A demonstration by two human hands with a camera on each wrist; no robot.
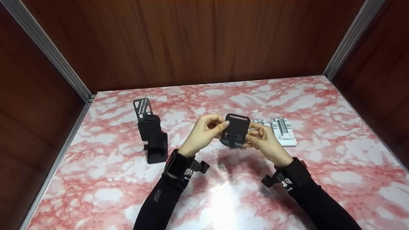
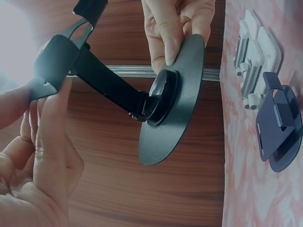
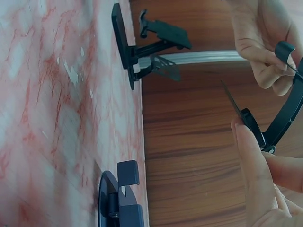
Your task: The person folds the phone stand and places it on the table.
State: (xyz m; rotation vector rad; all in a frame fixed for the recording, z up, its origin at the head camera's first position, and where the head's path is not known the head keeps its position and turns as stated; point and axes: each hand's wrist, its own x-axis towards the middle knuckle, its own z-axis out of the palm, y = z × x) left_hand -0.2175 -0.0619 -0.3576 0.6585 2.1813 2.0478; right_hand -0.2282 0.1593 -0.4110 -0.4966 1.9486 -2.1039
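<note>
A black phone stand (image 1: 237,126) is held up above the table between both hands. My left hand (image 1: 204,131) pinches the edge of its slotted back plate, thumb on the face. At the other end, the fingers of my right hand (image 1: 266,139) grip the stand's round base (image 2: 177,118), which shows as an oval disc in the left wrist view. A hinged arm (image 2: 106,80) joins that base to the plate, unfolded at an angle. In the right wrist view the disc is seen nearly edge-on against the right thumb and fingers.
Two black stands (image 1: 153,134) stand close together on the left of the marbled table (image 1: 108,195). White phone stands (image 1: 283,132) lie folded behind the right hand. A dark folded stand (image 2: 281,123) sits near them. Wooden panels (image 1: 204,41) enclose the table.
</note>
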